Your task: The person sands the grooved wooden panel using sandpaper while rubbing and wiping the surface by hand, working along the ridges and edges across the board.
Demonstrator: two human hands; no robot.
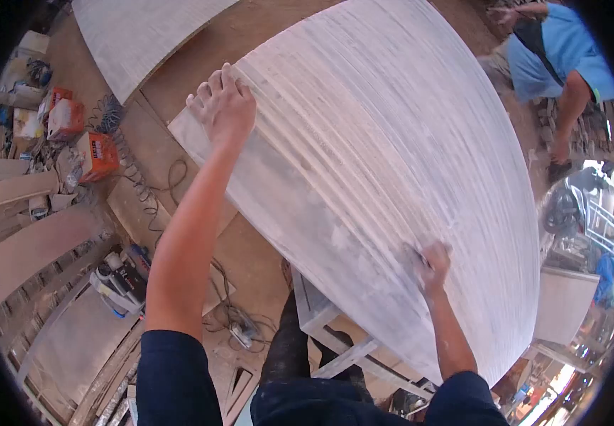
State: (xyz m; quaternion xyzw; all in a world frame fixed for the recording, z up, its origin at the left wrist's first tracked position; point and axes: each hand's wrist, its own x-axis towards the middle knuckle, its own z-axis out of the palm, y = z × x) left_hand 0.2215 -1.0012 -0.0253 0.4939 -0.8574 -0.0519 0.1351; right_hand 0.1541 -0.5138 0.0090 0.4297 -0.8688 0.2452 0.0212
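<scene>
A large curved panel [364, 135], whitish with long streaks, fills the middle of the view. My left hand [223, 106] rests on its upper left end, fingers slightly bent and apart, with nothing visible in it. Farther down the panel, my right hand [435, 264] is closed and pressed near the surface, smeared by motion. A small greyish thing shows at its fingers, too blurred to name. Under the panel's near edge stands a pale frame support [342, 355].
Another pale panel [129, 35] lies at the upper left. Orange boxes [98, 156], coiled hose [108, 113] and cables [232, 319] lie on the floor at left. A person in a blue shirt [562, 53] is at the upper right. Curved boards [37, 248] lean at far left.
</scene>
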